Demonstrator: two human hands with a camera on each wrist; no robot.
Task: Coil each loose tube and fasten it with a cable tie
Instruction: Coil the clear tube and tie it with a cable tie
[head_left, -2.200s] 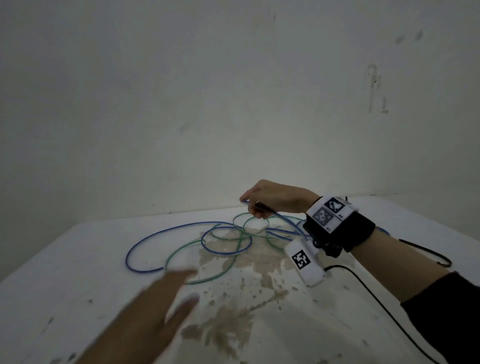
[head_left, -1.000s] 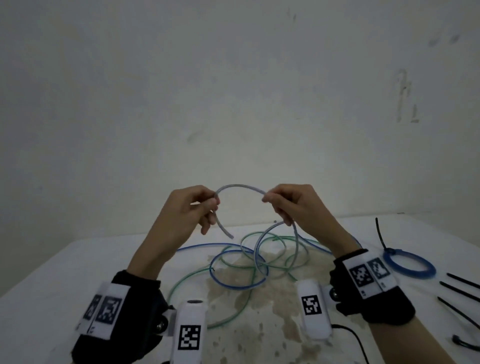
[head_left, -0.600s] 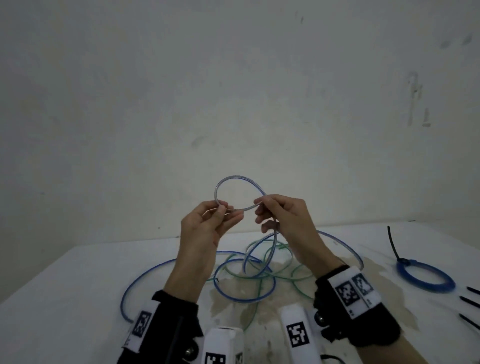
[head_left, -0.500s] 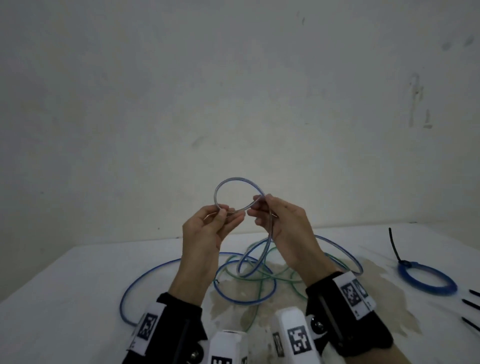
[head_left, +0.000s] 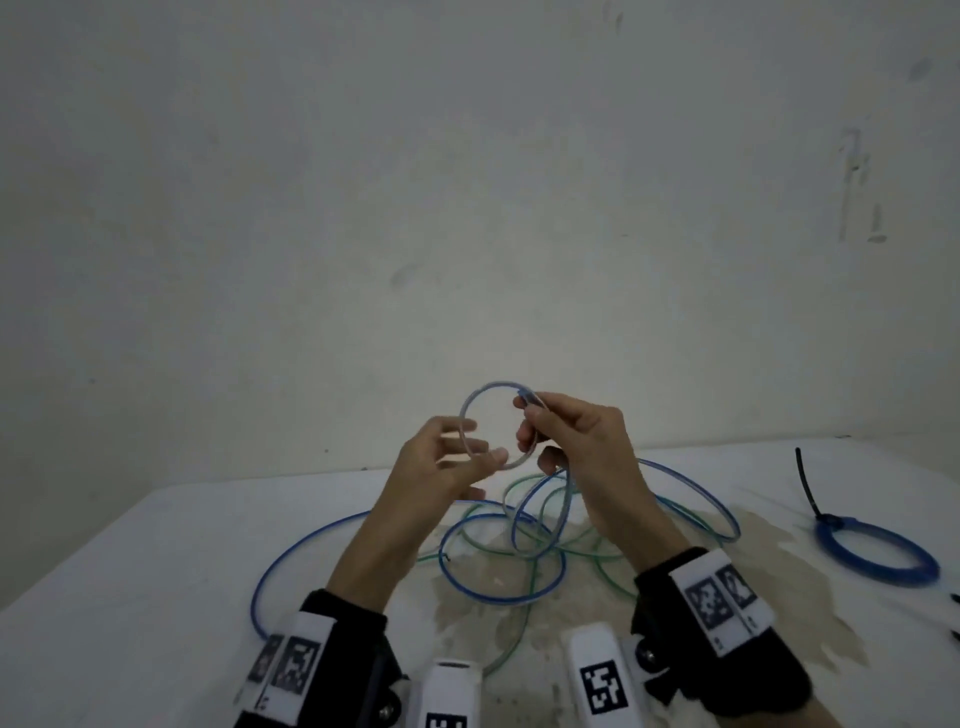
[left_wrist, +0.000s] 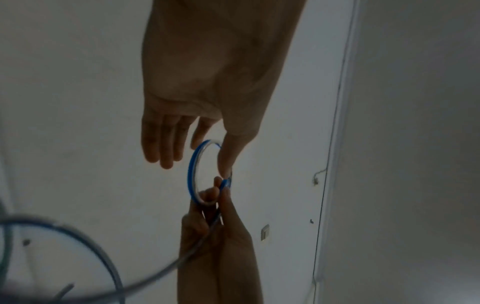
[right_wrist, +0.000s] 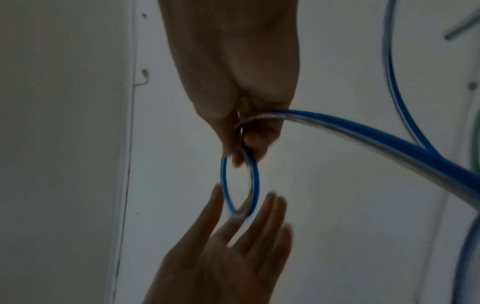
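Note:
A small loop of the blue tube (head_left: 491, 384) is held in the air above the table. My right hand (head_left: 531, 404) pinches the loop at its upper right, where the tube crosses itself. My left hand (head_left: 470, 447) has straight fingers against the loop's lower left side and does not grip it. In the left wrist view the loop (left_wrist: 192, 170) runs between the thumb and fingers of my left hand (left_wrist: 197, 162). In the right wrist view my right hand (right_wrist: 239, 152) pinches the loop (right_wrist: 255, 181). The rest of the tube (head_left: 270, 577) trails on the table, tangled with a green tube (head_left: 527, 623).
A finished blue coil (head_left: 823, 543) with a black cable tie (head_left: 805, 483) lies at the right. Ends of loose black ties (head_left: 955, 597) show at the right edge. The white table (head_left: 130, 597) has a brown stain in the middle. A wall stands close behind.
The open arc between both hands became a closed loop. My left hand let go of its pinch and straightened its fingers. My right hand shifted to the loop's top.

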